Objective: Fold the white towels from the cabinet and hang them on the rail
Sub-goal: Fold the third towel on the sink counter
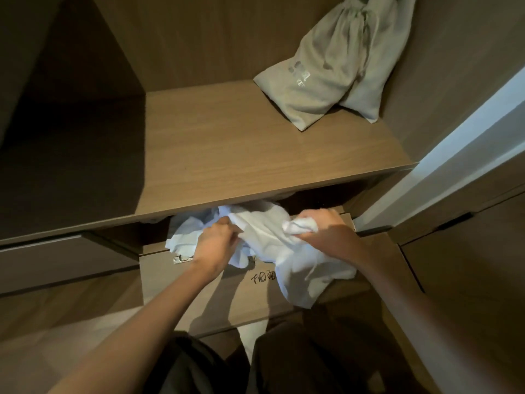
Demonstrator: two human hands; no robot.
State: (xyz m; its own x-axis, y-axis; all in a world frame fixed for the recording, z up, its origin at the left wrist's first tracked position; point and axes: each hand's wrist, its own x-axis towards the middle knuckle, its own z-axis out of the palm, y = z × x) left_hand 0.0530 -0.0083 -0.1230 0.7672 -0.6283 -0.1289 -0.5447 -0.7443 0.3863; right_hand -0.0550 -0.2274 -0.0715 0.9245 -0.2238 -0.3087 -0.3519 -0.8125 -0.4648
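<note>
Currently held: white towels (267,237), a crumpled heap gripped by both hands at once.
Grip, left side: left hand (217,241), fingers curled into the cloth at the heap's left, knuckles up, forearm reaching in from the lower left.
Grip, right side: right hand (324,231), closed tight round a bunched wad of towel that shows between thumb and fingers.
Towel location: in the open drawer (199,291) of the cabinet (199,52), directly under the shelf edge. One fold spills over the drawer front and hangs below the right hand. A bluish-tinted part lies at the left, partly behind the left hand.
Drawer position: pulled out toward the person, wood-toned front in view.
Markings: dark handwriting (262,277) on the drawer front, partly covered by the hanging cloth, not legible.
Hardware: small metal fitting (180,258) at the front's upper left, just beside the left wrist.
Upper board: wood-grain shelf (227,155) above the drawer.
Shelf contents: two pale cloth bags (326,75) with drawstring tops, in the back right corner, one overlapping the other. Printed lettering on the nearer one is blurred.
Foreground: dark trousers (298,359) at the bottom edge.
</note>
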